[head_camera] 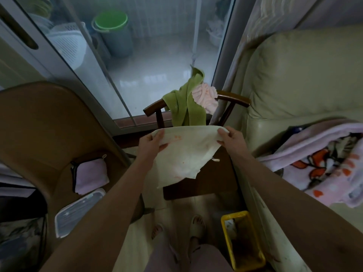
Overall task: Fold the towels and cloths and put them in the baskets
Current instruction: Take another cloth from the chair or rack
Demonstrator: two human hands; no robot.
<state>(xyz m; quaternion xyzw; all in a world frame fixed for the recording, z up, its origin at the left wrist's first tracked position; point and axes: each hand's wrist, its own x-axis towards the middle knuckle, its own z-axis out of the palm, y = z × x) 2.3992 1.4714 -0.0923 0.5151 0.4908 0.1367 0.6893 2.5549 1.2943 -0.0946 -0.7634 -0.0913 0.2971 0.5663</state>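
Observation:
I hold a cream cloth (184, 154) with faint orange stains up in the air over a dark wooden chair (204, 181). My left hand (152, 143) grips its top left corner and my right hand (230, 137) pinches its top right corner; the cloth hangs down in a slanted fold. A green towel (185, 103) and a pink cloth (205, 97) hang over the chair's back rail. A folded lilac cloth (91, 175) lies on the brown table (39, 124) at left. A yellow basket (242, 246) stands on the floor at lower right.
A pale sofa (304, 75) with a patterned pink blanket (322, 163) fills the right side. A clear plastic lid or tray (78, 211) lies at the table's edge. A glass sliding door (149, 55) is ahead, with buckets behind it. My feet in slippers (198, 225) stand below the chair.

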